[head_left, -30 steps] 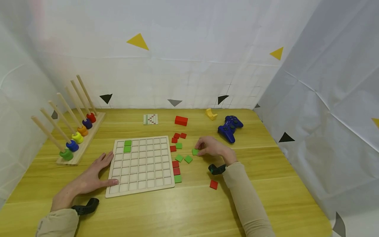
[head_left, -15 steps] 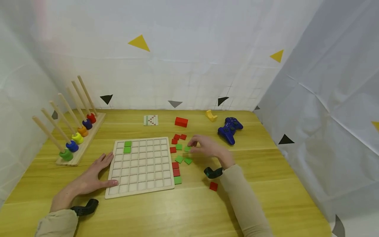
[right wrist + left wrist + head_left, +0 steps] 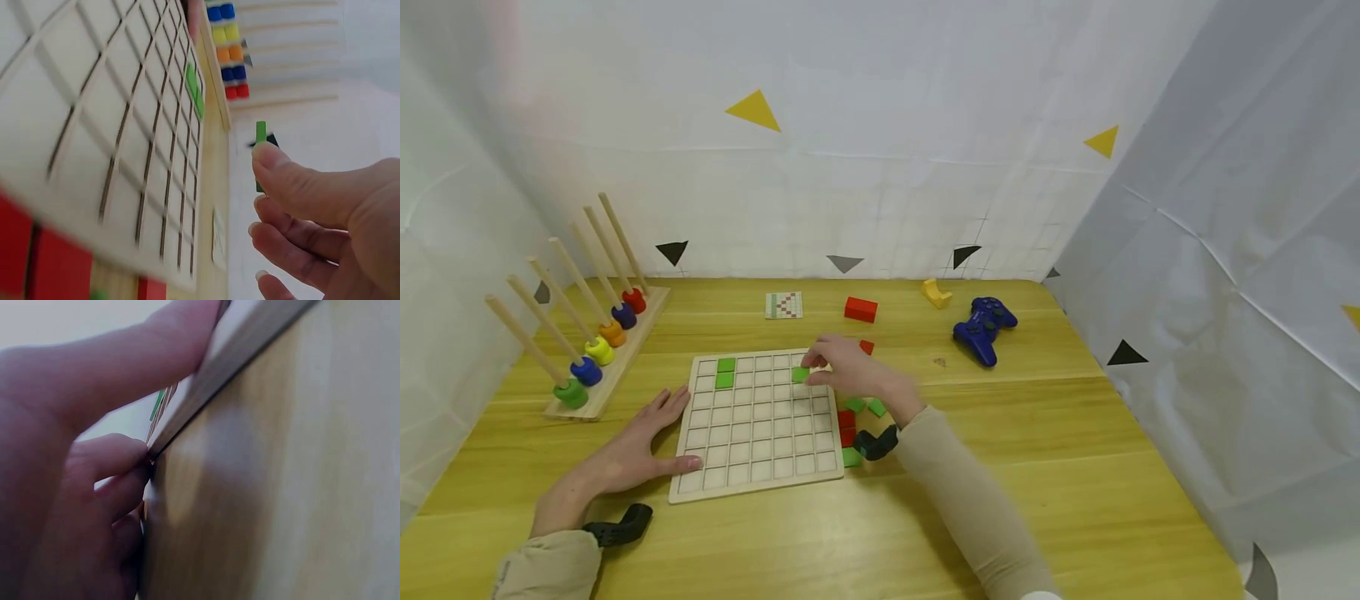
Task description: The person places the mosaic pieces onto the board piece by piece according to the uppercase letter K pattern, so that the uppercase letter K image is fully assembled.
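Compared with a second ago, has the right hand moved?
Yes. The right hand, pinching a green tile, has moved left from the loose tiles and is now over the grid board.

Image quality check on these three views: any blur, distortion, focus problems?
Head view: sharp and evenly lit, wide-angle bend at the edges, soft shadow under the right hand. Left wrist view: dim, defocused, the left hand fills half beside the board's edge. Right wrist view: near grid cells and red tiles blurred, green tile in the fingers fairly crisp, background overexposed.
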Demonstrator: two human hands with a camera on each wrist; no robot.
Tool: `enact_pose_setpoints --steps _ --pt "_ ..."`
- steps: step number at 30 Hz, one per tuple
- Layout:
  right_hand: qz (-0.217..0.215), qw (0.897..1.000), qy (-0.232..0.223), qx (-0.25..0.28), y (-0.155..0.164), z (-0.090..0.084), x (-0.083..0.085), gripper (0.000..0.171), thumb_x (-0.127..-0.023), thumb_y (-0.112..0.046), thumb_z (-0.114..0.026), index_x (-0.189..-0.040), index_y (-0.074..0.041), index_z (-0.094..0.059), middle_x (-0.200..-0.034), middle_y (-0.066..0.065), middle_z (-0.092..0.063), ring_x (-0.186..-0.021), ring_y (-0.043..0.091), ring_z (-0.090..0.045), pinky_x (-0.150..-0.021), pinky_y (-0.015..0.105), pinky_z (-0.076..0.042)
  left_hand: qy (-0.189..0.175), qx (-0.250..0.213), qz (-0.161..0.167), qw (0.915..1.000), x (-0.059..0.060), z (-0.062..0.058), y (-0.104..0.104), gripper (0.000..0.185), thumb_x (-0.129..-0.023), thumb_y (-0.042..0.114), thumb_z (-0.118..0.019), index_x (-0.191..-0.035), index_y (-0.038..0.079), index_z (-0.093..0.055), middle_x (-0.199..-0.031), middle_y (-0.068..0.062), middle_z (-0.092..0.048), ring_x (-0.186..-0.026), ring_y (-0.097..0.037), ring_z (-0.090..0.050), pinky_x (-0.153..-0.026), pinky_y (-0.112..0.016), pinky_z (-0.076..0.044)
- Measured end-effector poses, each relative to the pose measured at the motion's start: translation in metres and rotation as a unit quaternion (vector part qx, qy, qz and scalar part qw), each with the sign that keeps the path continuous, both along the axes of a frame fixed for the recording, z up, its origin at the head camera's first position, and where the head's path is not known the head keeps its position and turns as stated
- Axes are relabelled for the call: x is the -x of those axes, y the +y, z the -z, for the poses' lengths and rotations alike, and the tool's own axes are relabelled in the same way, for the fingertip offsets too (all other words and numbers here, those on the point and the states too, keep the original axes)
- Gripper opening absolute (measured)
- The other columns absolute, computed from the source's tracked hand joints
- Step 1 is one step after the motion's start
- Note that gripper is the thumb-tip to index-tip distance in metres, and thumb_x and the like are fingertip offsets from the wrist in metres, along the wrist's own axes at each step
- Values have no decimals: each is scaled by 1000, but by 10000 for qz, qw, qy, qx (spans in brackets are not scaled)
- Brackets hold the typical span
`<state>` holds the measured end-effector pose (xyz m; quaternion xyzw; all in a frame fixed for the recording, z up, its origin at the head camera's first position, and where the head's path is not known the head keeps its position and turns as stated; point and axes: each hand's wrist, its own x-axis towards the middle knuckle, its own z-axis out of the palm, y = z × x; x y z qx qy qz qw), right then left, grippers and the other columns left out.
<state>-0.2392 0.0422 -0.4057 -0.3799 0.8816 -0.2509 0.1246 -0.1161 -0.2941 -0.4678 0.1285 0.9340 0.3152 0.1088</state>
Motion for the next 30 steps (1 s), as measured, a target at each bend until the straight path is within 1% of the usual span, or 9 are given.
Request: enact_pose_setpoints --steps 1,4,7,12,16,22,26,30 --pt "3 10000 -37 -3 -6 0 -2 25 -95 -19 -70 -115 -5 -67 -112 7 -63 -106 20 -61 -94 27 -50 -1 -4 1 10000 0 0 0 111 -83 52 -77 -161 8 -13 -165 -26 -7 -147 -57 -5 -104 -79 -16" --pt "-81 9999 68 -93 -23 1 -5 24 -95 -20 -70 -114 -7 -68 -111 7 -63 -105 19 -61 -92 24 -50 -5 -7 -8 10000 0 -1 0 111 -82 52 -77 -161 7 -13 -165 -26 -7 -147 -57 -5 -104 -80 -16" --pt "-162 9992 195 -314 -41 4 -8 24 -95 -23 -71 -114 -9 -69 -110 4 -63 -104 17 -60 -91 23 -49 -11 7 -29 10000 -1 -1 0 111 -82 53 -77 -161 7 -13 -165 -26 -7 -147 -57 -5 -105 -80 -15" --pt "-192 9973 300 -639 -69 12 -9 25 -95 -29 -70 -114 -14 -70 -109 -1 -64 -101 12 -60 -88 24 -46 -19 97 -82 9999 -1 0 1 112 -82 55 -76 -161 7 -13 -165 -27 -7 -148 -56 -5 -105 -80 -15" --pt "-255 9961 413 -739 -87 21 -9 24 -94 -30 -70 -114 -15 -71 -108 -2 -65 -99 10 -60 -83 19 -46 -12 154 -99 9998 0 2 1 113 -81 57 -76 -161 8 -13 -165 -27 -7 -147 -56 -6 -105 -80 -16" --pt "-396 9946 538 -794 -104 33 -8 23 -96 -28 -69 -115 -15 -71 -106 -2 -66 -95 8 -59 -79 16 -44 -25 96 -102 9999 0 2 1 113 -81 57 -76 -161 9 -13 -165 -26 -7 -148 -54 -4 -105 -79 -16" --pt "-364 9937 630 -851 -110 38 -8 23 -96 -29 -68 -116 -17 -71 -106 -5 -65 -94 5 -57 -78 16 -43 -30 65 -106 9999 0 2 1 112 -81 56 -76 -161 9 -14 -165 -26 -7 -149 -54 -4 -105 -80 -16" --pt "-299 9926 761 -902 -114 39 -10 24 -97 -32 -68 -116 -19 -70 -105 -7 -66 -93 4 -57 -78 18 -44 -43 74 -108 9999 1 3 0 112 -82 56 -76 -161 9 -13 -165 -25 -7 -149 -54 -4 -105 -80 -16"
